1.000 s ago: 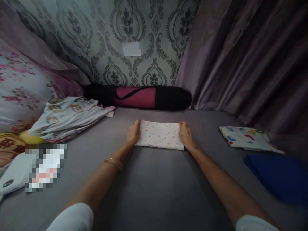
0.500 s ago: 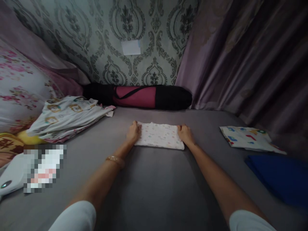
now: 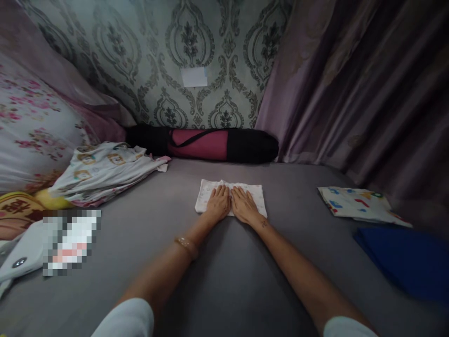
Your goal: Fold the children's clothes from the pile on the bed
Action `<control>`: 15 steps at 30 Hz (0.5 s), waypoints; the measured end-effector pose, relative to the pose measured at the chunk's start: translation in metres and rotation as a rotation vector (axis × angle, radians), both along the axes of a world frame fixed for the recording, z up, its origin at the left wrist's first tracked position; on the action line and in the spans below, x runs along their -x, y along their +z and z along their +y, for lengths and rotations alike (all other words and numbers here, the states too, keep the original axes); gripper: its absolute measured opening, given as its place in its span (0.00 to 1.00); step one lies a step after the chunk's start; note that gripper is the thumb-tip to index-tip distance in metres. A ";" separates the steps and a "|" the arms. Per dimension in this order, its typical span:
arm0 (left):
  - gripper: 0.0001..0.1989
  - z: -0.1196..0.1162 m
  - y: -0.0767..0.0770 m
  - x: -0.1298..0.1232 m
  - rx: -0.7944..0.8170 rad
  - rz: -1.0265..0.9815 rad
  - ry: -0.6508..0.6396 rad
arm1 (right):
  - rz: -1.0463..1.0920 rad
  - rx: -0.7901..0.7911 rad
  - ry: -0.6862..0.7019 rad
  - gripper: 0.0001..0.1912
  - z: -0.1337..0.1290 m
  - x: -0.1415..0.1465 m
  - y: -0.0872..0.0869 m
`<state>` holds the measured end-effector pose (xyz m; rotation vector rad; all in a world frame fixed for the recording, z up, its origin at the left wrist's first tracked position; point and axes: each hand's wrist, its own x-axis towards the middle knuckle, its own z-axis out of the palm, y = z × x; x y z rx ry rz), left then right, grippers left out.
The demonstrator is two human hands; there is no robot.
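Observation:
A white cloth with a small pastel print point(image 3: 257, 196), folded into a flat rectangle, lies on the grey bed sheet point(image 3: 224, 271). My left hand point(image 3: 220, 202) rests flat on its middle, palm down, fingers stretched out. Right beside it, my right hand point(image 3: 243, 204) also lies flat on the cloth with fingers extended. The two hands nearly touch at the thumbs and cover the cloth's centre. Neither hand grips anything.
Rumpled printed clothes point(image 3: 112, 168) lie at left beside a floral pillow point(image 3: 31, 126). A white handheld device point(image 3: 28, 252) is at front left. Along the wall stretches a black and pink long bag point(image 3: 203, 144). At right are a folded printed cloth point(image 3: 361, 203) and a blue folded cloth point(image 3: 403, 262).
Both hands have let go of the cloth's left and right edges. They have moved inward onto its middle and now lie flat. The cloth has stayed in about the same place.

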<state>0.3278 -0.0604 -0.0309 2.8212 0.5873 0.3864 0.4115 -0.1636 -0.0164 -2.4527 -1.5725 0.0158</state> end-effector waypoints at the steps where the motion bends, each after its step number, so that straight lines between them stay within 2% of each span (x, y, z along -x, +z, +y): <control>1: 0.27 0.003 -0.001 0.001 0.004 -0.004 0.001 | 0.002 0.001 0.007 0.29 -0.001 -0.001 -0.001; 6: 0.29 0.018 -0.005 0.009 -0.044 0.031 0.005 | 0.013 0.015 0.014 0.30 -0.005 -0.009 -0.005; 12: 0.32 0.035 -0.006 0.017 -0.111 0.124 0.083 | -0.031 0.021 -0.003 0.30 -0.012 -0.019 -0.006; 15: 0.33 0.045 -0.004 0.024 -0.093 0.172 0.103 | -0.034 0.037 -0.038 0.31 -0.020 -0.031 -0.004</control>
